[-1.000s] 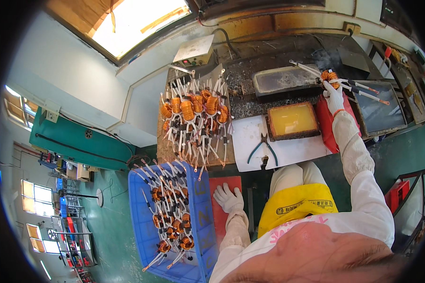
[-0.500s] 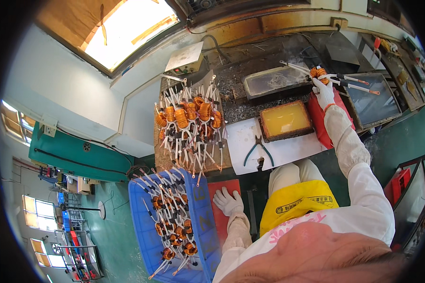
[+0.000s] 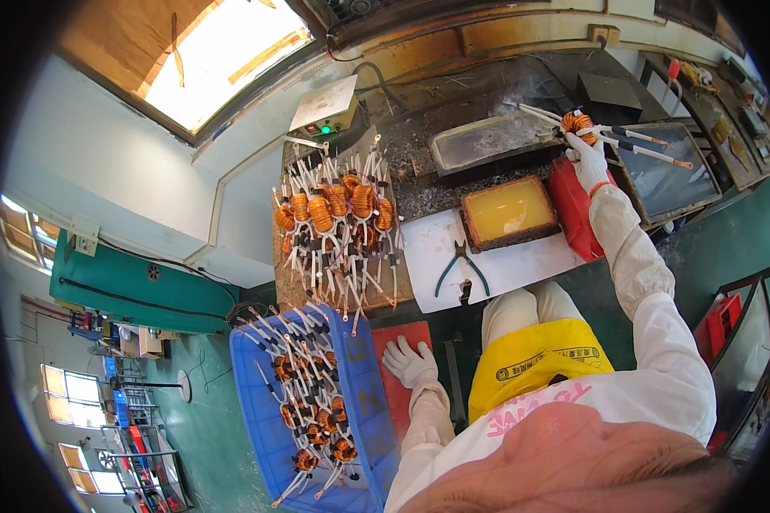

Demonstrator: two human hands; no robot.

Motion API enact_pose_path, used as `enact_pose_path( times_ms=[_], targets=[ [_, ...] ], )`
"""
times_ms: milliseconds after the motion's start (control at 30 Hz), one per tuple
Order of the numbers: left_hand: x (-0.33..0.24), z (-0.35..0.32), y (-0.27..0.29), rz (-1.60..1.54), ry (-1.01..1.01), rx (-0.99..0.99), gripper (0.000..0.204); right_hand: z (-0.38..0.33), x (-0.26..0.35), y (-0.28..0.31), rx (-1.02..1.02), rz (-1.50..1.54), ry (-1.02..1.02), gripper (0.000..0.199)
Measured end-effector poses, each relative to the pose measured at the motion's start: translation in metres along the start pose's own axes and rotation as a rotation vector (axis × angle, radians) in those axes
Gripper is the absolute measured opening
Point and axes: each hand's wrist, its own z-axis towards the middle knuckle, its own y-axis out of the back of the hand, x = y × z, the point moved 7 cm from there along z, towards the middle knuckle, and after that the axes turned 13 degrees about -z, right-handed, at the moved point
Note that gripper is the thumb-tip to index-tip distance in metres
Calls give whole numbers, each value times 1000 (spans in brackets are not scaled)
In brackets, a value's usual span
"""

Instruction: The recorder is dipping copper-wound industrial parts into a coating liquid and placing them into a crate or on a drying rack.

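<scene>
**Coil held over the far tray, ready for dipping**

The right hand (image 3: 589, 162), gloved, has its fingers closed round a copper-wound coil (image 3: 578, 122) with long white leads, held above the dark bench just right of the grey smoking tray (image 3: 481, 144). The left hand (image 3: 409, 362) rests flat, fingers spread and empty, on a red surface beside the blue crate (image 3: 368, 402) of coils. This looks like the dipping step; the next move would call for lowering the lead ends steadily into a tray, likely without touching its rim

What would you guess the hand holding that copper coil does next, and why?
Probably lower the coil, leads first, toward the grey tray: the right hand holds it right beside that tray, above the bench, while the left hand rests flat on the red surface.
</scene>
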Motion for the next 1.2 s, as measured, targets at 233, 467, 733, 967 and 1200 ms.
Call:
enact_pose_path(
  times_ms=[233, 467, 733, 967, 1200],
  targets=[
    [3, -1, -3, -3, 22, 20, 55, -9, 14, 2, -24, -10, -6, 40],
    [1, -2, -2, 10, -10, -15, 55, -20, 23, 7, -35, 83, -15, 38],
    [7, -5, -5, 23, -4, -9, 55, -36, 40, 7, -32, 250, -86, 33],
    [4, -4, -6, 30, 1, -9, 56, -23, 71, -9, 99, -182, 2, 39],
    [0, -2, -2, 17, -2, -31, 54, 14, 79, -47, 272, -535, 61, 48]
  ],
)
